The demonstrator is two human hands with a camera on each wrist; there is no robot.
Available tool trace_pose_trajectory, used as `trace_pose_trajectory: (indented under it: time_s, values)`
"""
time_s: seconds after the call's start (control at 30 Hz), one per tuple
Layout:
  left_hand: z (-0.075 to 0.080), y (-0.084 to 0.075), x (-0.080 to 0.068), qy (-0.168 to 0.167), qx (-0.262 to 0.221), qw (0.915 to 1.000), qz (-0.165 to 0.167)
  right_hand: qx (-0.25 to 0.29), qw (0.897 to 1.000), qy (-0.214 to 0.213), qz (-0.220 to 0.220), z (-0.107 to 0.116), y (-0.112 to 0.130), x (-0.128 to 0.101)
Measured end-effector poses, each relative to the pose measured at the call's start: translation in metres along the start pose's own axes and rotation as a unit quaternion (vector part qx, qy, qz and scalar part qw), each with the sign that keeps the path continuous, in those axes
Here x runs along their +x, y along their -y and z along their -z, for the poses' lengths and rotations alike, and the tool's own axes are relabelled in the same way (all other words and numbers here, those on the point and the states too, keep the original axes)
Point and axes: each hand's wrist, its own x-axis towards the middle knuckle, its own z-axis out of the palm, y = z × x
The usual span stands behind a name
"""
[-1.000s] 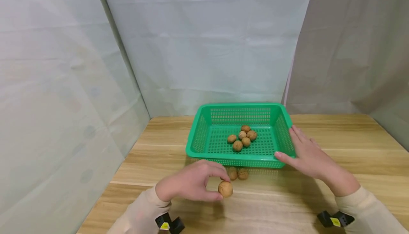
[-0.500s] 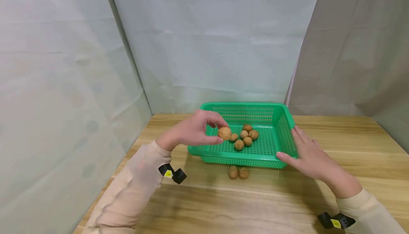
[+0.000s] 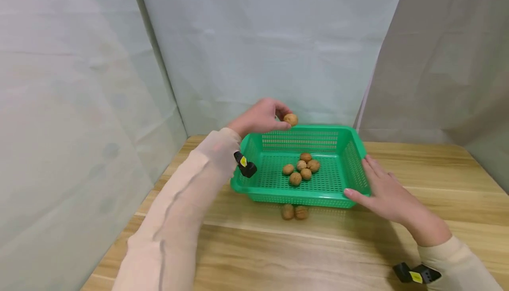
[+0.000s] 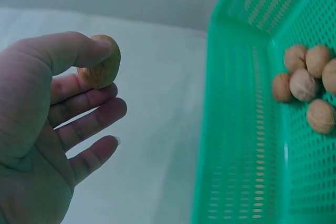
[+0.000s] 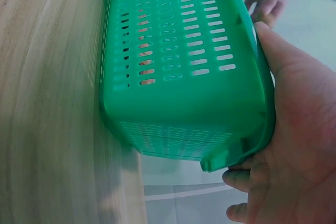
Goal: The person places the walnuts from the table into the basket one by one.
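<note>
My left hand [image 3: 262, 116] is raised above the far left corner of the green basket [image 3: 355, 149] and pinches a walnut [image 3: 290, 119] between thumb and fingertips; the left wrist view shows that same walnut [image 4: 100, 69] under the thumb. Several walnuts [image 3: 300, 169] lie in a cluster on the basket floor. Two more walnuts [image 3: 294, 212] sit on the wooden table [image 3: 318, 255] just in front of the basket. My right hand [image 3: 381, 189] rests flat against the basket's right side, thumb at its front corner; in the right wrist view the palm [image 5: 299, 145] presses the basket's rim [image 5: 265, 103].
Pale cloth walls close in the table at the back and left, and a grey curtain [image 3: 445, 57] hangs at the right. Bare wood lies in front of the basket and to its right.
My left hand lifted the walnut from the table in front of the basket, carried it over the basket and up to its far left corner. The right hand stayed on the basket.
</note>
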Motion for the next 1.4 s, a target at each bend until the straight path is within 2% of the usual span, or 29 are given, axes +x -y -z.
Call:
trace_pose_trajectory:
  time_s: [0.13, 0.23, 0.4, 0.5, 0.73, 1.17, 1.4]
  values:
    - [-0.018, 0.022, 0.017, 0.011, -0.023, 0.9994, 0.022, 0.001, 1.0, 0.004, -0.003, 0.0, 0.003, -0.002]
    - [-0.037, 0.039, 0.022, 0.016, -0.021, 0.9992, 0.029, 0.0, 1.0, 0.002, -0.003, -0.001, 0.004, -0.003]
    - [-0.065, 0.065, 0.015, 0.039, -0.03, 0.9971, 0.058, -0.001, 1.0, 0.007, -0.001, -0.004, 0.008, -0.003]
    - [-0.075, 0.074, 0.01, 0.058, -0.037, 0.9946, 0.078, -0.002, 1.0, 0.01, 0.001, -0.004, 0.009, -0.004]
    - [-0.08, 0.073, 0.014, 0.068, -0.044, 0.9944, 0.068, -0.004, 1.0, 0.008, 0.004, 0.004, 0.006, -0.006]
    - [-0.087, 0.074, 0.016, 0.094, -0.03, 0.9912, 0.088, 0.0, 1.0, 0.009, 0.0, 0.004, 0.005, -0.008]
    - [-0.089, 0.075, 0.014, 0.12, -0.012, 0.9882, 0.094, -0.001, 1.0, 0.009, -0.003, 0.003, 0.003, -0.008]
